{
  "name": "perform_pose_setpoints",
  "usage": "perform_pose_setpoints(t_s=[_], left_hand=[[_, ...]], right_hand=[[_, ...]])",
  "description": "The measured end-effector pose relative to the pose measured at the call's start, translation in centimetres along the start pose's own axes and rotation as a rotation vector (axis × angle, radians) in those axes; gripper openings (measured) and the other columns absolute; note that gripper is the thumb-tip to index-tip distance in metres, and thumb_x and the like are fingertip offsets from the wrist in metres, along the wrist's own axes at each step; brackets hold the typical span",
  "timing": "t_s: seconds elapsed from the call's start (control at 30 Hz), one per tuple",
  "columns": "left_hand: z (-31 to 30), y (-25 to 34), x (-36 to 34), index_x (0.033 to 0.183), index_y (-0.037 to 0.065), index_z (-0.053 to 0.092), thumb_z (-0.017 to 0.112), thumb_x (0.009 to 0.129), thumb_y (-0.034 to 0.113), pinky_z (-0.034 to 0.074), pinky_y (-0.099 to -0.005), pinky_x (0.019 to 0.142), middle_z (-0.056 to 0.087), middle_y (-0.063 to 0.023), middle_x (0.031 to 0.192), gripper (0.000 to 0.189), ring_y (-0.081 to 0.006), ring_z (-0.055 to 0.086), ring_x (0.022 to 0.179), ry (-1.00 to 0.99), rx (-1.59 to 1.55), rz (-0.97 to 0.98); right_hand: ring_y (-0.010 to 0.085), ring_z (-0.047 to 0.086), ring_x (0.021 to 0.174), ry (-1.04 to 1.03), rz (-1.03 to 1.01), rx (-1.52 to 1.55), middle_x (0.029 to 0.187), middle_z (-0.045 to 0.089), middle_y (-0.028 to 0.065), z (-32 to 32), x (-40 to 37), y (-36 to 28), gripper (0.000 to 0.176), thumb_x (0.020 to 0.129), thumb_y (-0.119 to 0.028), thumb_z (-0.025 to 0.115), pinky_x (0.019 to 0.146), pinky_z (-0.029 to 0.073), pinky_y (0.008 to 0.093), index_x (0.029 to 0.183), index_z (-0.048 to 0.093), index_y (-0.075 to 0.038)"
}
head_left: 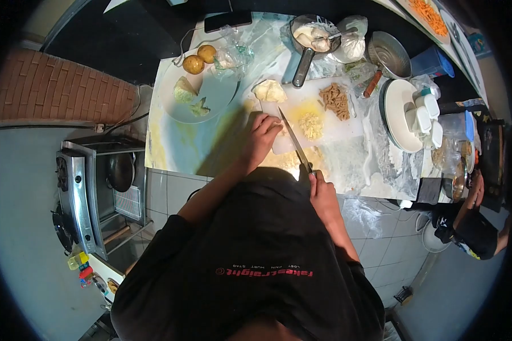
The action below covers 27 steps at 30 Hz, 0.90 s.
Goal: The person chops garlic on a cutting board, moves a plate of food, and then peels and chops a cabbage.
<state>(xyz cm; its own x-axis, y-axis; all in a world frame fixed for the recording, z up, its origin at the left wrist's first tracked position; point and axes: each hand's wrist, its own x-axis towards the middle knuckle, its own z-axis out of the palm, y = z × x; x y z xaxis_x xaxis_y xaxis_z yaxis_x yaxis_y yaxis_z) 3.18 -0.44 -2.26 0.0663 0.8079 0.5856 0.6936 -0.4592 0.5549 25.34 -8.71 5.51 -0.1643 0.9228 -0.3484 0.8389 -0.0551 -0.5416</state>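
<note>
My right hand [323, 193] is closed around the handle of a kitchen knife [296, 142]. Its long blade points away from me, over a whitish cutting board [347, 133]. Close to the blade's left side, my left hand [261, 137] has its fingers bent down on a small pale piece of food [284, 129], largely hidden by the fingers. Right of the blade lies a heap of finely chopped pale yellow bits [310, 126]. Brown strips [335, 102] are piled farther right on the board. Beyond my left hand sits a pale, lumpy piece of food [269, 91].
A large plate [176, 111] at the left carries green vegetable pieces [185, 91] and potatoes [193, 65]. At the back stand a black-handled pan [304, 65] and a metal pot [389, 54]. Stacked plates [395, 116] bear white containers. Another person's hand [477, 190] shows far right.
</note>
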Motion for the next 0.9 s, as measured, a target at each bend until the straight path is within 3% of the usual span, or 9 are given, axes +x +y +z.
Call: perform_pose_setpoints(t_s=[0.33, 0.67, 0.9], left_hand=[[0.8, -0.3, -0.7, 0.092, 0.002, 0.071, 0.069, 0.074, -0.006, 0.053, -0.0321, 0.08, 0.064, -0.0074, 0.102, 0.019, -0.0246, 0.061, 0.096, 0.009, -0.122, -0.146], [0.9, -1.3, -0.6, 0.087, 0.004, 0.071, 0.071, 0.075, -0.005, 0.05, -0.0353, 0.079, 0.066, -0.0051, 0.095, 0.015, -0.0265, 0.06, 0.093, 0.02, -0.183, -0.165], [-0.3, -0.6, 0.1, 0.093, 0.001, 0.071, 0.07, 0.078, -0.006, 0.051, -0.0355, 0.08, 0.066, -0.0079, 0.097, 0.017, -0.0271, 0.061, 0.094, -0.029, -0.204, -0.177]], right_hand=[[0.0542, 0.061, 0.072, -0.066, 0.022, -0.053, 0.074, 0.062, 0.034, -0.3, 0.7, -0.1, 0.029, 0.106, -0.026, 0.042, 0.061, 0.049, 0.0612, 0.105, 0.049, 0.002], [0.0534, 0.062, 0.074, -0.091, -0.018, -0.082, 0.077, 0.063, 0.0335, 0.3, 1.6, 1.7, 0.03, 0.105, -0.027, 0.043, 0.061, 0.05, 0.0598, 0.114, 0.047, 0.002], [0.0534, 0.063, 0.076, -0.157, 0.015, -0.06, 0.08, 0.065, 0.0328, -0.1, 2.2, 1.9, 0.032, 0.105, -0.029, 0.043, 0.064, 0.05, 0.0599, 0.118, 0.045, -0.001]])
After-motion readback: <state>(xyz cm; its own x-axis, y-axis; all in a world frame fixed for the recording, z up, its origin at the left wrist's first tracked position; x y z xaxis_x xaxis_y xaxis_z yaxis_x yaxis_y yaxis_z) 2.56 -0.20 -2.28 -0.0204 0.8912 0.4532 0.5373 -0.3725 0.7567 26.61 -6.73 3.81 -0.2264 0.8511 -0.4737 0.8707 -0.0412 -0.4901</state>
